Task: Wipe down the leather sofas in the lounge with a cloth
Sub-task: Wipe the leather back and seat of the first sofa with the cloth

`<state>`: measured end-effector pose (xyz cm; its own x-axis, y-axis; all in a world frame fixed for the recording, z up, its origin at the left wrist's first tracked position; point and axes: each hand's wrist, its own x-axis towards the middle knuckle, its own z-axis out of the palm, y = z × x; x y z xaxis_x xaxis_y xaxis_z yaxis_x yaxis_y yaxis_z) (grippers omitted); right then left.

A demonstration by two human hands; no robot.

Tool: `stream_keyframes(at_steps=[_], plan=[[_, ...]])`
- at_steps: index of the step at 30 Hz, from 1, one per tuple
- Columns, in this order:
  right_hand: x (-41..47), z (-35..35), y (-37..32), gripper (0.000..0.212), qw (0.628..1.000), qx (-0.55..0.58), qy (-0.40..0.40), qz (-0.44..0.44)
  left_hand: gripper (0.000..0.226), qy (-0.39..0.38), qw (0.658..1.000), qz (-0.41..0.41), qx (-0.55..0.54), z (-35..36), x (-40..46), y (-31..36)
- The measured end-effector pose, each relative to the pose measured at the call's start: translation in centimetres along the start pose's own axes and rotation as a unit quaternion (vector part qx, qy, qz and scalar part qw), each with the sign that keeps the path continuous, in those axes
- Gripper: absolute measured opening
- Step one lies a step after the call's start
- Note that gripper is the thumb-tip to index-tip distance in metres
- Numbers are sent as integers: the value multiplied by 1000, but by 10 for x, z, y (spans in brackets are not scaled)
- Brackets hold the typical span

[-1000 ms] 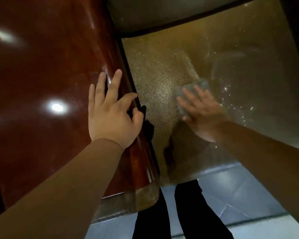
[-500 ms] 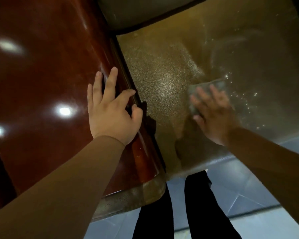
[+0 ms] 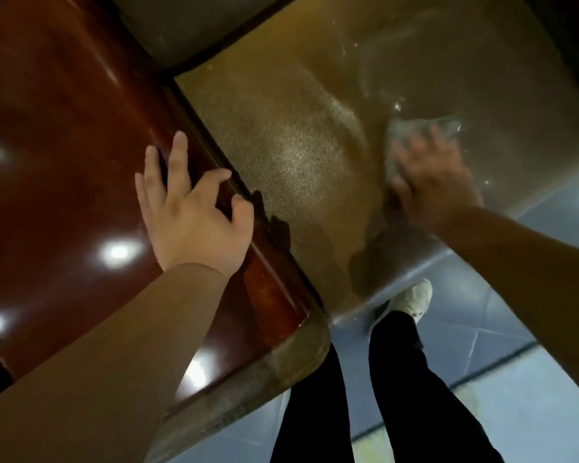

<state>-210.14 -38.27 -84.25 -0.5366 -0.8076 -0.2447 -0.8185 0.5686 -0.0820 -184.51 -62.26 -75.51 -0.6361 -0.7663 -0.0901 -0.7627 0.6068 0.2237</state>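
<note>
head view. right hand (image 3: 432,182) at 2 o'clock, blurred, fingers straight and spread flat on a grey cloth (image 3: 415,128); grip wide, pressing not pinching. cloth lies on the tan leather seat (image 3: 281,145) near its front edge, mostly under the fingers. left hand (image 3: 191,208) at 9 o'clock, grip wide, fingers spread and resting on the glossy red-brown armrest (image 3: 64,111), thumb at its inner edge. wet streaks on the seat beyond the cloth. dark trousers (image 3: 395,379) and a white shoe (image 3: 415,299) on the grey tile floor (image 3: 515,312) at 5 o'clock.

Olive pebbled sofa seat (image 3: 281,155), glossy red-brown armrest (image 3: 64,111), grey cloth (image 3: 411,128).
</note>
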Motion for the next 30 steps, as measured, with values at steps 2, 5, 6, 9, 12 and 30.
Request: stream_keyframes(at_steps=[2,5,6,9,12,30], plan=[[-15,3,-22,65,993,37,9,114,48,-13,1000,-4,3,-2,0,3],[-72,24,-78,68,996,3,-55,-69,47,-30,999,-16,6,-5,1,6],[-90,30,-85,67,987,7,-69,-144,46,-32,999,-18,9,-5,1,5],[-97,35,-51,66,954,-21,-44,-294,43,-18,1000,-10,20,-2,-1,3],[-76,33,8,60,973,-37,23,-228,44,-3,1000,-9,19,1,0,2],[-90,23,0,63,996,54,2,72,32,-48,991,116,45,23,-93,49]])
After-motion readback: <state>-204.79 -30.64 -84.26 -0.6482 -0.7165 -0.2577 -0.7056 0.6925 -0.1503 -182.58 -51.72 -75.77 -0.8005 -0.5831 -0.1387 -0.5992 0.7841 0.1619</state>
